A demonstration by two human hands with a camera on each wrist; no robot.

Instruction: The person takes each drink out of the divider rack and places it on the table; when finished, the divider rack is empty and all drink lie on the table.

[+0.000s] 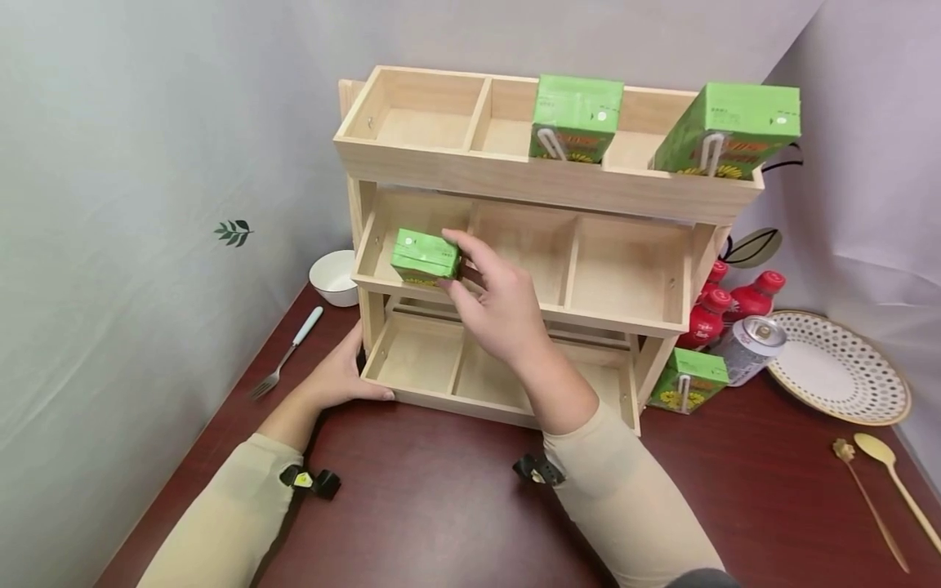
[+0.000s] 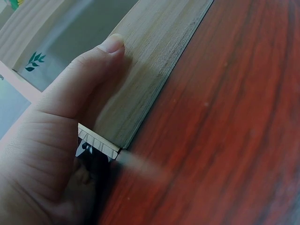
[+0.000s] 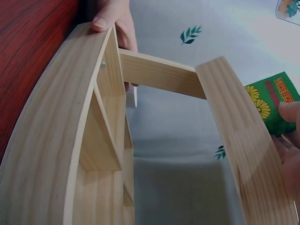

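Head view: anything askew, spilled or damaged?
Nothing visibly spilled or damaged. Mildly odd: one green carton stands on the table beside the wooden rack, while two matching cartons sit in its top tier and the right hand holds another carton.

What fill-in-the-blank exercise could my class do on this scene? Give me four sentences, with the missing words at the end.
1. The right hand holds a carton with a ____ top.
2. The left hand grips the rack at its ____ tier.
3. The middle tier is split into ____ compartments.
4. In the head view, the fork lies to the ____ of the rack.

Missing words: green; bottom; three; left.
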